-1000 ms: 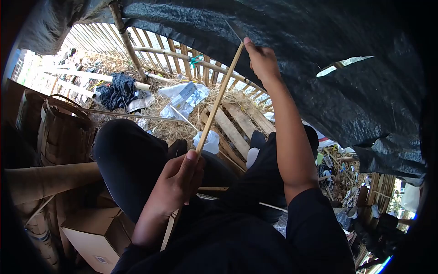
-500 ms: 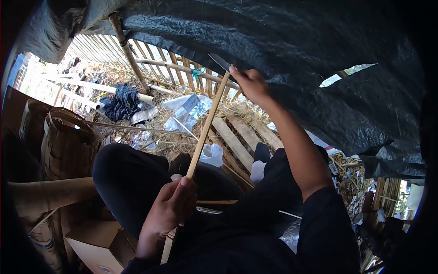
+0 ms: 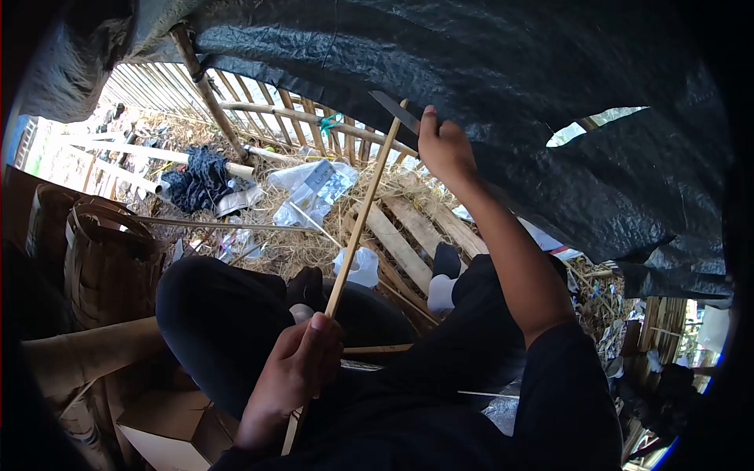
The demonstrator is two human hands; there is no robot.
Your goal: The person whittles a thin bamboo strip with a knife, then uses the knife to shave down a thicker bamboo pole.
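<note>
My left hand (image 3: pixel 297 363) is closed round the lower part of a long, thin bamboo strip (image 3: pixel 363 216), which slants up and away from my lap. My right hand (image 3: pixel 448 149) grips a knife, its handle hidden in the fingers and the thumb laid along the top. The knife's blade (image 3: pixel 395 111) crosses the strip close to its far end and seems to touch it. The strip's lower end runs down past my left wrist towards my lap.
A dark tarp (image 3: pixel 487 71) hangs above and to the right, with a torn hole. Woven baskets (image 3: pixel 110 263), a bamboo pole (image 3: pixel 94 353) and a cardboard box (image 3: pixel 173 432) stand at left. Wooden slats (image 3: pixel 400 239), straw and plastic bags (image 3: pixel 314 188) lie beyond my legs.
My right hand has moved slightly right and down with the knife. The strip's far end now shows beyond the blade and has shifted a little right. The left hand keeps its grip.
</note>
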